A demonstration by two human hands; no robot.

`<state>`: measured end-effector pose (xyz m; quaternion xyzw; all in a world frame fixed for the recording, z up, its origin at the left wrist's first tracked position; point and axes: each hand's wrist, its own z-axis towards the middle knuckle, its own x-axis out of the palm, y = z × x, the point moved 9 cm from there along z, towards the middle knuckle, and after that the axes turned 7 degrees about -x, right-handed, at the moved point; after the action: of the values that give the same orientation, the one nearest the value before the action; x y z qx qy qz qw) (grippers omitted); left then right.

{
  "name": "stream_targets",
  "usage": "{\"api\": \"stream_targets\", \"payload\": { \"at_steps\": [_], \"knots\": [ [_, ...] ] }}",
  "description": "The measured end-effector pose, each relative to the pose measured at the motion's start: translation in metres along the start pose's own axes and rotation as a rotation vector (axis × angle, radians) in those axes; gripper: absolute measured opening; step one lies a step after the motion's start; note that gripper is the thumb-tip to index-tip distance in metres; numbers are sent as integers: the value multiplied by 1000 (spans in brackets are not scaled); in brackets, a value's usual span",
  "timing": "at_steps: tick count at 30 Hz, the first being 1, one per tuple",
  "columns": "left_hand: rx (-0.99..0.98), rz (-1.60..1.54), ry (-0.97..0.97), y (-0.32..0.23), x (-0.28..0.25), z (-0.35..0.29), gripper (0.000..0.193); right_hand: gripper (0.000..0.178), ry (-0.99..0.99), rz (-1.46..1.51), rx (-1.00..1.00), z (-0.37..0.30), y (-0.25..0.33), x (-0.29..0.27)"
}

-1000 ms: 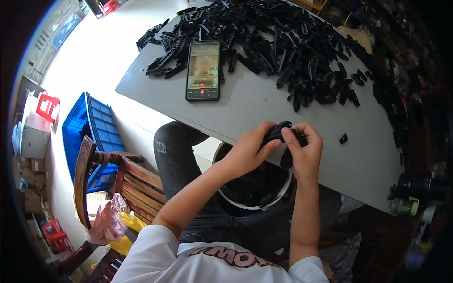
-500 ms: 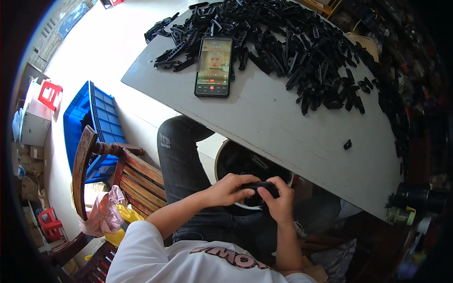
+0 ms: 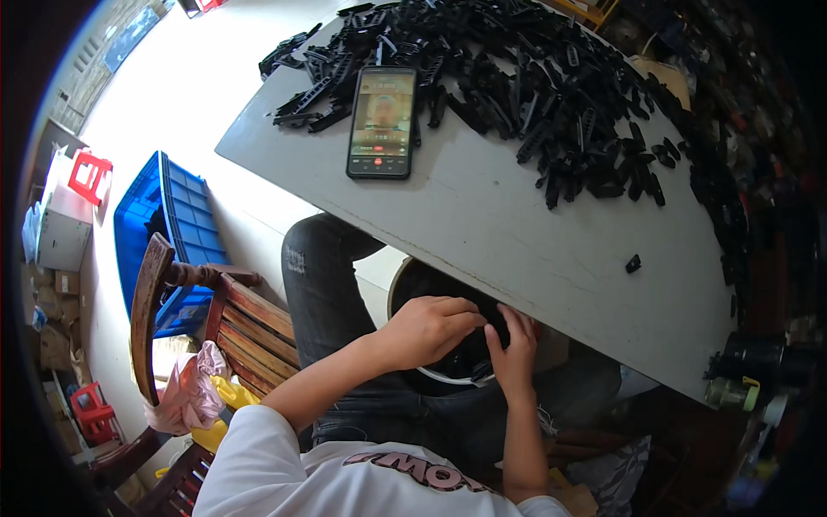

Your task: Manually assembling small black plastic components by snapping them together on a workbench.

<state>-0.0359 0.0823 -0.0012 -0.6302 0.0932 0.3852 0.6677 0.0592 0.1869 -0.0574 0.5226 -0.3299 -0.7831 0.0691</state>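
My left hand (image 3: 435, 329) reaches over a round bucket (image 3: 398, 289) in front of my lap, its fingers curled together and its thumb hidden. Close beside it, my right hand (image 3: 514, 351) is bent with thumb and fingertips toward the left hand's fingertips. Whatever either hand grips is dark and blends into the dark inside of the bucket, so I cannot make it out. Black plastic parts (image 3: 482, 369) show low inside the bucket.
A pale table (image 3: 491, 220) bears a big heap of black plastic parts (image 3: 517, 95), one loose piece (image 3: 633, 264) and a phone (image 3: 380, 129) with its screen lit. To the left stand a wooden chair (image 3: 254, 323) with cloths (image 3: 194, 388) and a blue crate (image 3: 194, 215).
Both hands held a black plastic part between them. My left hand has turned knuckles up and moved slightly forward over the bucket; the right has shifted a little, and the part no longer shows clearly.
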Motion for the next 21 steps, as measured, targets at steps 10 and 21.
{"api": "stream_targets", "payload": {
  "at_steps": [10,21],
  "knots": [
    [62,127,-246,1,-48,90,25,16,-236,119,-12,53,-11,-127],
    [15,352,-396,25,-54,137,37,58,-354,-477,-19,214,-135,-141]
  ]
}}
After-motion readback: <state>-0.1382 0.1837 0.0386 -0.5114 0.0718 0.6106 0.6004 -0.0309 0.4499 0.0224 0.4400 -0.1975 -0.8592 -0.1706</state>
